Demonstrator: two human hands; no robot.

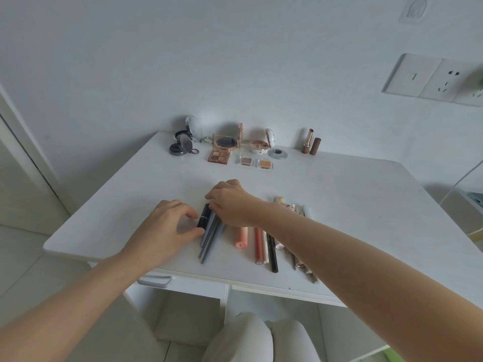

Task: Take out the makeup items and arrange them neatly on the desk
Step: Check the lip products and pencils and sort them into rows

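A white desk (pixel 339 205) carries the makeup. My left hand (pixel 164 228) pinches a short black tube (pixel 204 217) with thumb and forefinger at its left side and near end. My right hand (pixel 230 202) curls its fingers over the far ends of several grey pencils (pixel 209 240) that lie right beside the tube. To the right lie a pink tube (pixel 241 237), an orange pencil (pixel 258 248), a white pencil (pixel 265 246), a black pencil (pixel 272 254) and more sticks (pixel 300 265), partly hidden under my right forearm.
Along the back edge stand open round compacts (pixel 183 145), an eyeshadow palette (pixel 220 152), two small shadow pans (pixel 257 162), a cushion compact (pixel 261 146), a silver lid (pixel 277 154) and an open lipstick (pixel 308 141) beside its cap. Wall sockets (pixel 441 79) are at right.
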